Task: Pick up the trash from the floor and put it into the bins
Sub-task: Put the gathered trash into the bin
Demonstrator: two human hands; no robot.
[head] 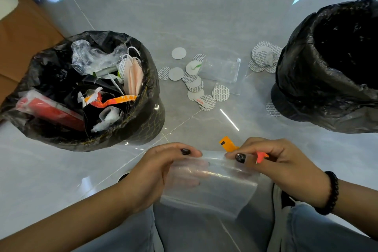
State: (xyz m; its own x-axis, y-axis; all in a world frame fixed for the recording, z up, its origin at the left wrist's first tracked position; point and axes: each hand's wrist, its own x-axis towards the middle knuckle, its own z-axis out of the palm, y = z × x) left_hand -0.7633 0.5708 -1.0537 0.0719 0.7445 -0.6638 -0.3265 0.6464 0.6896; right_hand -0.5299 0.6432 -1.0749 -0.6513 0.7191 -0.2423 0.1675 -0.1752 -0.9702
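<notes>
While both hands work its top edge, clear bag [208, 182] hangs above floor [204, 16] | left hand [161, 170] pinches left corner | right hand [272, 161] pinches right corner, also clamping orange scrap [228, 144] | likely opening it for discs [196, 80] between full bin [86, 88] and empty bin [335, 63]
</notes>
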